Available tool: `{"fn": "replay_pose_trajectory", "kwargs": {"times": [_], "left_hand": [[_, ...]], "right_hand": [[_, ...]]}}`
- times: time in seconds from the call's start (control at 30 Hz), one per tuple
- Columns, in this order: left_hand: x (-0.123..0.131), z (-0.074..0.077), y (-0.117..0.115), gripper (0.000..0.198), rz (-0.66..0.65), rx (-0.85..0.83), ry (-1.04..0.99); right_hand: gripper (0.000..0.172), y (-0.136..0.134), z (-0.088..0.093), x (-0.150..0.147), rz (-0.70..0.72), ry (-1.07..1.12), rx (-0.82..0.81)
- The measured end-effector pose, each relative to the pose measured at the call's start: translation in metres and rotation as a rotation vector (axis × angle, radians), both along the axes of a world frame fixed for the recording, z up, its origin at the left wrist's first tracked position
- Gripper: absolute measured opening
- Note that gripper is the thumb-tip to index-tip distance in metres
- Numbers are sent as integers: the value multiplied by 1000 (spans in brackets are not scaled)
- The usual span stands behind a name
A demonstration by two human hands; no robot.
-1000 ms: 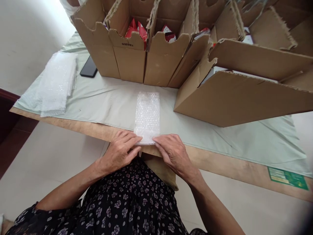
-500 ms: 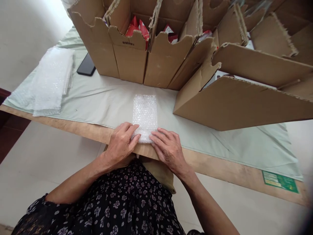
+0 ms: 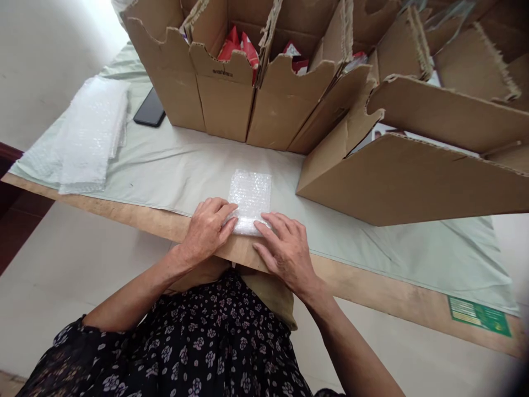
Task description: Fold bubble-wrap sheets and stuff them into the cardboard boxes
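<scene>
A small piece of clear bubble wrap (image 3: 250, 193) lies flat on the cloth at the table's front edge. Its near end is folded into a thicker strip. My left hand (image 3: 210, 227) grips the left end of that strip, with the fingers above and the thumb along the near side. On the right end rest the fingertips of my right hand (image 3: 286, 245), fingers spread. The right thumb stays apart from the wrap, over the bare wood. Whether anything lies inside the fold cannot be seen.
Cardboard boxes (image 3: 223, 99) holding red packets stand in a row at the back. A larger open carton (image 3: 405, 182) stands at the right. To the left lie a stack of bubble wrap (image 3: 88, 132) and a black phone (image 3: 150, 108). A green card (image 3: 479, 315) sits on the table's edge.
The flat part of the bubble wrap has become shorter as its near end was folded over. My right thumb has moved away from the wrap. The view has shifted slightly.
</scene>
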State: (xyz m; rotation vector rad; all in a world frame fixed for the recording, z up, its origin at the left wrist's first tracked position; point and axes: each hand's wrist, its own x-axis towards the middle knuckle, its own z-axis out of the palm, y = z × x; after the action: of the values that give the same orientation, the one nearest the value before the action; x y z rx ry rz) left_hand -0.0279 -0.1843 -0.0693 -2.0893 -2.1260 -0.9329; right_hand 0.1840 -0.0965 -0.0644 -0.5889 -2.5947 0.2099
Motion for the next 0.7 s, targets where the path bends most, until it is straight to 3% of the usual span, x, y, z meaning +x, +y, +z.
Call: {"fn": "replay_pose_trajectory", "kwargs": {"times": [0.1, 0.2, 0.3, 0.43, 0.53, 0.6, 0.7], "left_hand": [[4, 6, -12, 26, -80, 59, -42], [7, 13, -25, 25, -185, 40, -80], [3, 10, -20, 23, -203, -4, -102], [-11, -1, 13, 24, -100, -47, -66], [-16, -1, 26, 27, 31, -16, -116], [-11, 6, 18, 29, 113, 38, -266], [5, 18, -10, 26, 199, -12, -733]], "right_hand": [[21, 3, 1, 1, -2, -4, -44], [18, 3, 6, 7, 20, 20, -187], [22, -1, 8, 12, 1, 38, -258], [39, 0, 7, 6, -91, 31, -100], [35, 9, 3, -6, -71, -97, -32], [31, 17, 2, -11, -90, -127, -60], [27, 22, 2, -12, -154, 0, -194]]}}
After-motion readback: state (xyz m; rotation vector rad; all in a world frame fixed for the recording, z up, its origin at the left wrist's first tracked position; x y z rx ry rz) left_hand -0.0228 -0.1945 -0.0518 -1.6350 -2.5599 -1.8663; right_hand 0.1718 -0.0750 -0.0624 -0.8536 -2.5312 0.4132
